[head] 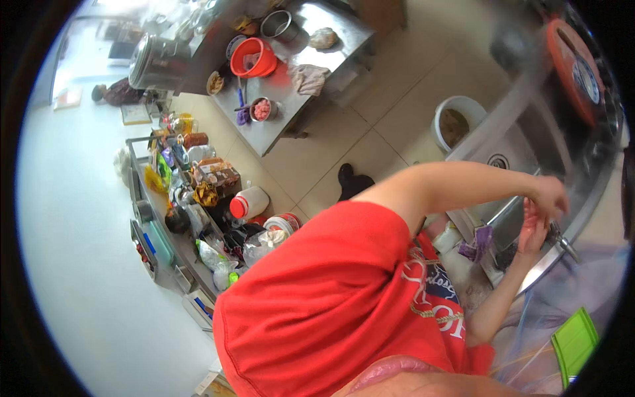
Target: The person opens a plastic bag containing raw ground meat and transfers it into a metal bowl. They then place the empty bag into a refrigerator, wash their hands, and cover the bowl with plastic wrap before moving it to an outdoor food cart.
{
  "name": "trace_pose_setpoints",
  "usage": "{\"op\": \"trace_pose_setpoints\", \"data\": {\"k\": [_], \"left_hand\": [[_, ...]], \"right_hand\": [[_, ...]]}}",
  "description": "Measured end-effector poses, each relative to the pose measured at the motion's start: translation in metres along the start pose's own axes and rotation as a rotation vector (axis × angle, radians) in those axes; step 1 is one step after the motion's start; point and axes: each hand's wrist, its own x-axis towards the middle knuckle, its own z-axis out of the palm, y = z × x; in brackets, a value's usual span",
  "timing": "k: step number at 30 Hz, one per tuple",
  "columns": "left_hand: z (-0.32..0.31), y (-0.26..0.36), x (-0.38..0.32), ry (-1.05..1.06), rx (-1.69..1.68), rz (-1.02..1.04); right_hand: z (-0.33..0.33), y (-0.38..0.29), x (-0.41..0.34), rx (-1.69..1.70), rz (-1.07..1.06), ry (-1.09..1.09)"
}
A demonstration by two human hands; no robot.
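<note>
Both hands are over a stainless steel sink, close to its metal faucet. My left hand is bent at the wrist and slightly blurred; it overlaps the fingers of my right hand, and whether they touch is hard to tell. My right hand is raised beside the faucet, its palm and fingers reddish. I see nothing held in it. A purple cloth hangs on the near rim of the sink. Partly behind my hands, the basin's inside is hidden.
A white bucket with brownish contents stands on the tiled floor. Beyond the sink is a red basin with a patterned bowl. A steel table bears a red bucket and pink minced food. Crowded shelving lines the wall.
</note>
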Motion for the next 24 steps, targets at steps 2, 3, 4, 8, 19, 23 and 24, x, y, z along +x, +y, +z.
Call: {"op": "trace_pose_setpoints", "data": {"k": [2, 3, 4, 8, 19, 23, 24], "left_hand": [[-0.004, 0.001, -0.044, -0.002, 0.34, -0.559], [0.004, -0.006, -0.062, -0.093, 0.579, -0.505], [-0.004, -0.028, -0.08, -0.199, 0.871, -0.472], [-0.052, -0.018, -0.113, -0.067, 0.62, -0.576], [-0.173, -0.023, -0.45, 0.826, 0.315, -1.068], [-0.185, -0.03, -0.562, 0.986, 0.211, -1.109], [-0.185, -0.034, -0.585, 1.016, 0.174, -1.113]], "right_hand": [[-0.058, 0.076, 0.003, -0.768, -0.053, 0.024], [-0.089, 0.097, 0.004, -1.624, -0.278, -0.015], [-0.049, 0.093, 0.013, -0.822, -0.121, 0.302], [0.103, -0.003, 0.022, -0.807, 0.016, -0.07], [0.513, 0.292, 0.106, -0.676, 0.132, -0.664], [0.611, 0.482, 0.157, -1.165, -0.132, -0.629], [0.627, 0.519, 0.171, -1.215, -0.268, -0.584]]}}
